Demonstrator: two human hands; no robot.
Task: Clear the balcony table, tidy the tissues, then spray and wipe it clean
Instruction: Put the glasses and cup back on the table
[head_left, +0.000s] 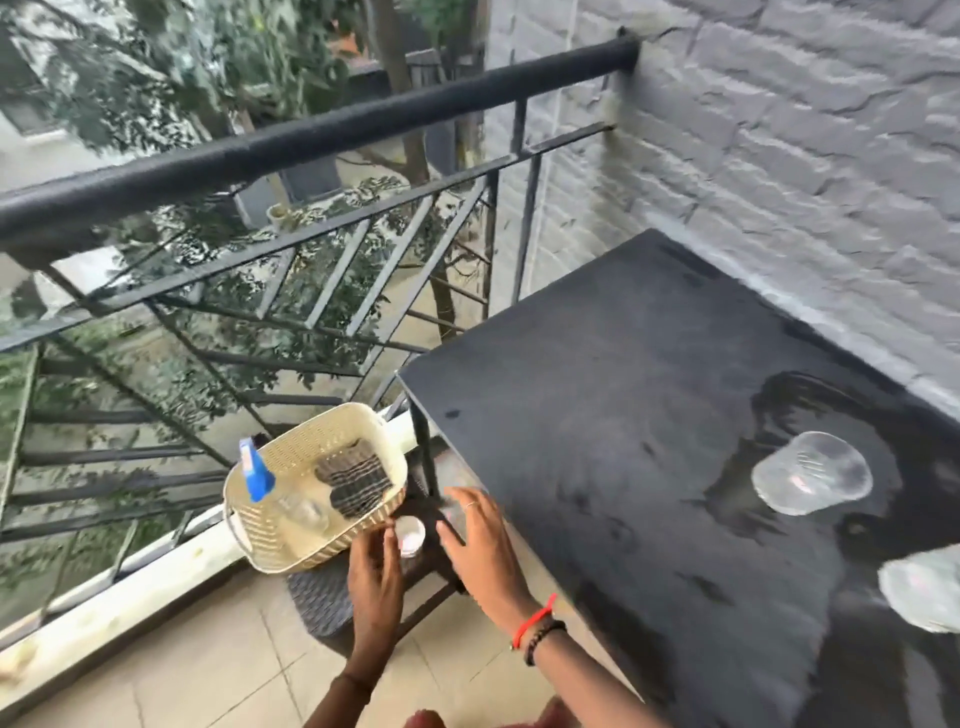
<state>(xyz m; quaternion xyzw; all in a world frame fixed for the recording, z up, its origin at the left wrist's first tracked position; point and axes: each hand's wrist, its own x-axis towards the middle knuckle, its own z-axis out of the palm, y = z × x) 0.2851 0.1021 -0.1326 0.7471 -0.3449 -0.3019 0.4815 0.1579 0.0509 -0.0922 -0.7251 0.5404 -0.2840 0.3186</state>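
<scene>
The black balcony table (597, 364) is wet, with a puddle towards its right side. One clear plastic cup (810, 480) lies on its side in the puddle. A second clear cup (922, 590) lies at the right edge of the view. My right hand (480, 545) is off the table's left corner, its thumb and fingers curled round a blurred clear cup (453, 493). My left hand (374, 577) is stretched out with straight fingers beside a small white cup (410, 535), close to the cream basket (270, 540).
The basket sits on a grey wicker stool (322, 603) and holds a spray bottle with a blue trigger (255, 470) and a dark folded cloth (356, 480). A black railing (311, 140) runs behind it. A grey brick wall (779, 156) borders the table.
</scene>
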